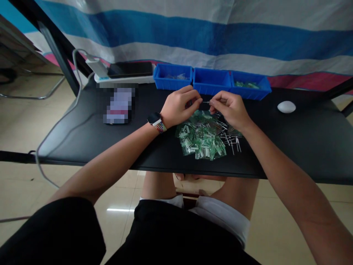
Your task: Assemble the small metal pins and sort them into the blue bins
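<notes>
A thin metal pin (206, 102) with a small thicker part spans the short gap between my two hands above the table. My left hand (179, 105), with a watch on its wrist, is closed in a pinch at the pin's left end. Thumb and forefinger of my right hand (231, 110) pinch the right end. Just below them lies a pile of small clear-and-green plastic bags (202, 140) with whitish pieces inside. Several loose metal pins (233, 142) are scattered at the pile's right side, partly under my right hand.
Behind my hands stand a left blue bin (173, 84) with clear pieces, a middle blue bin (211, 89), and a right blue bin (250, 94) with green bags. A phone (120, 105), a power strip (127, 79) with cable, and a white oval object (286, 107) flank the work area.
</notes>
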`<state>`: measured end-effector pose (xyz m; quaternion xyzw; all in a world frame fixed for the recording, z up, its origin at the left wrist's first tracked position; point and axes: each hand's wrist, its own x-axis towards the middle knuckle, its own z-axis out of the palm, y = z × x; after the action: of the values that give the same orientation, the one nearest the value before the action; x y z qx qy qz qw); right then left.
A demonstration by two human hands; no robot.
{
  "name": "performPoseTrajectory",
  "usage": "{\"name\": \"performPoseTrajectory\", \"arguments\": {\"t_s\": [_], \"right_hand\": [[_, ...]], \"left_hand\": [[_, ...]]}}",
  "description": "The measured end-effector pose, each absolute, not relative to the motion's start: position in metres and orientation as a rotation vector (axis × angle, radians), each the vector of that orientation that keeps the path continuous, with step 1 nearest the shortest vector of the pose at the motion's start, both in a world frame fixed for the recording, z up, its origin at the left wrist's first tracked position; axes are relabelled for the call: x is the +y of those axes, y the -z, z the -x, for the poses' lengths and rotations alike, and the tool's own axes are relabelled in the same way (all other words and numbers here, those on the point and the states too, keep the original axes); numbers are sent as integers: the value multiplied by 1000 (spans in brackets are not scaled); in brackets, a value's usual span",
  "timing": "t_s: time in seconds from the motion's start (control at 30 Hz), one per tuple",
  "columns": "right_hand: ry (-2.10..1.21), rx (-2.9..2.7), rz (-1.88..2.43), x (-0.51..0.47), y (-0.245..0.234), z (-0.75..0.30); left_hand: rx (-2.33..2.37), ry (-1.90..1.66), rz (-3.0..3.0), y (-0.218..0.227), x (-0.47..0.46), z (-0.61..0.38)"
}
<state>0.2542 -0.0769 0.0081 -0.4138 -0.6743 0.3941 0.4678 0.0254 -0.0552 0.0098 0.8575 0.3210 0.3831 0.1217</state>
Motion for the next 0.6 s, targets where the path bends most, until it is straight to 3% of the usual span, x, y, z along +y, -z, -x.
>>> {"name": "performPoseTrajectory", "arguments": {"t_s": [0.6], "right_hand": [[-1012,-1617,1051,-80,-9,-252]], "left_hand": [[840,-1280,-2302,-10,-54,-30]]}}
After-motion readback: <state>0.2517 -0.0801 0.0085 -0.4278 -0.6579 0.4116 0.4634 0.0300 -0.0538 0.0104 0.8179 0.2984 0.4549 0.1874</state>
